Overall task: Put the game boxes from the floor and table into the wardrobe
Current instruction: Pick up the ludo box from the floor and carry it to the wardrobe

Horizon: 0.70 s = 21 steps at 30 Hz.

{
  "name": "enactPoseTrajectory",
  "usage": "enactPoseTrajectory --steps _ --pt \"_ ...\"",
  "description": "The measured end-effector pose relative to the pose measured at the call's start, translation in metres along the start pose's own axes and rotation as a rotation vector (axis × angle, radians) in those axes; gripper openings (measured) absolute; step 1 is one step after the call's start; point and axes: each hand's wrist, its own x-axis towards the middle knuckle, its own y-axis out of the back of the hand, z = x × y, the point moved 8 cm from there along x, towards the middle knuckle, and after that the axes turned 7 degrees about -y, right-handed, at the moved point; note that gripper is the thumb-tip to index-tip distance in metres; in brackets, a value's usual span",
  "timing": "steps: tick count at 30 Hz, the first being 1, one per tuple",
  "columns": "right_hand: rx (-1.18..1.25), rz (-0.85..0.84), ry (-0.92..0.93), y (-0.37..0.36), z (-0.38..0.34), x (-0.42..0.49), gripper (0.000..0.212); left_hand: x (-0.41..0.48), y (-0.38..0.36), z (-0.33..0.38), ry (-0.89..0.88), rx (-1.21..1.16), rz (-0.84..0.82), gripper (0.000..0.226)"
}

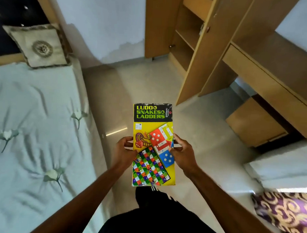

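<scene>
A yellow Ludo and Snakes & Ladders game box [153,127] is held flat in front of me, above the floor, its title end pointing away. My left hand [124,153] grips its left edge, fingers curled round the side. On the right edge my right hand [182,153] holds it with the thumb on top of the lid. The wooden wardrobe [187,40] stands ahead at the top, its door [197,65] swung open, showing bare shelves.
A bed [34,128] with a pale sheet and a cushion [39,45] fills the left side. A wooden desk [274,79] with a low drawer unit [254,122] stands at the right. A purple patterned cloth [285,213] lies at the lower right. Tiled floor [150,81] runs between bed and wardrobe.
</scene>
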Motion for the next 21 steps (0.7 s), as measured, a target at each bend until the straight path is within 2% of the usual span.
enactPoseTrajectory --steps 8,13,21 --pt "-0.111 -0.010 0.066 -0.046 -0.141 0.186 0.059 0.200 0.044 0.065 0.022 -0.066 0.072 0.043" --pt "-0.101 -0.016 0.079 -0.074 -0.210 0.306 0.057 0.333 0.058 0.094 0.004 -0.082 0.063 0.045" --pt "-0.003 0.020 0.051 -0.110 -0.312 0.473 0.058 0.552 0.080 0.152 -0.021 -0.003 -0.058 0.055"
